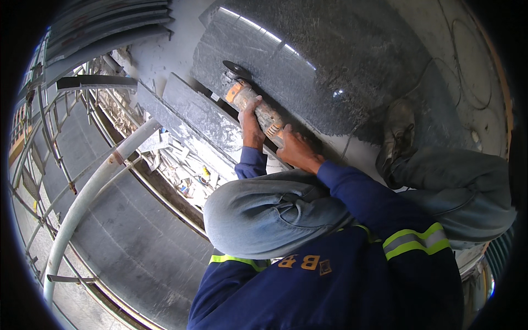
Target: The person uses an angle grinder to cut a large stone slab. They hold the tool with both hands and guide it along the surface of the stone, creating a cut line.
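Both hands grip a dusty orange-and-grey angle grinder (258,113) that lies diagonally in front of me. Wrapped round its front body, near the orange collar, is my left hand (251,124). My right hand (297,148) closes on the rear end of the tool. A thin dark cutting disc (236,69) sits at the grinder's far end, over the near left edge of a large dark polished stone slab (264,60). Whether the disc touches the slab I cannot tell. Beside the grinder, on its left, lies a narrower dust-covered stone piece (201,113).
Stacked dark strips (107,25) lie at the far left. A pale curved pipe (82,203) and metal scaffolding (47,137) stand on the left, beside offcuts and debris (181,170). My shoe (399,132) rests by the slab's right part. A thin cable (456,66) loops at the far right.
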{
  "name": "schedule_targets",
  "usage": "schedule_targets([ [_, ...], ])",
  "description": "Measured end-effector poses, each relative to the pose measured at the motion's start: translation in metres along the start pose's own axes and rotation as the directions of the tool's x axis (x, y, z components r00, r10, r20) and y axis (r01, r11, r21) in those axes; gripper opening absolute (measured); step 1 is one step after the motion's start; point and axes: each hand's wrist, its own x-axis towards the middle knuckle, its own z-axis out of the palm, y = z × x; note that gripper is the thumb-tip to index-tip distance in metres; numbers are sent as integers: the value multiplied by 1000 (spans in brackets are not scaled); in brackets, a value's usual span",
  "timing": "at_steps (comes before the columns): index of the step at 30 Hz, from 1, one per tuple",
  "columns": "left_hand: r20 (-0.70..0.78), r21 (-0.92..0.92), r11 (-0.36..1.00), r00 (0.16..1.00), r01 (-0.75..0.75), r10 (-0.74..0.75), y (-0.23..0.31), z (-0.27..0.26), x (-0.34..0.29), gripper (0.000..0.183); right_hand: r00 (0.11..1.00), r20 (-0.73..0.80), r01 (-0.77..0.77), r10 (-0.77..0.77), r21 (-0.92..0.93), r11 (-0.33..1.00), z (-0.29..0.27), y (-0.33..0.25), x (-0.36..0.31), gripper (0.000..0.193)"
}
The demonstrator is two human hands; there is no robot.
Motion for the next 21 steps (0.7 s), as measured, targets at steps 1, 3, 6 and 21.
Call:
schedule_targets([
  [1,2,1,1000,1000,6,-6,-1,3,1,32,1000,-10,-2,2,-5,1000,-1,1,0,66],
  [3,13,4,1000,1000,20,-20,-3,8,4,32,1000,-21,-12,12,10,1000,-3,5,2,67],
  [6,3,-15,1000,1000,12,-12,2,3,9,30,999,-35,18,-17,48,999,1,2,10,69],
  [21,13,-1,1000,1000,25,-25,1,2,13,33,993,-102,70,-64,63,996,12,12,18,65],
])
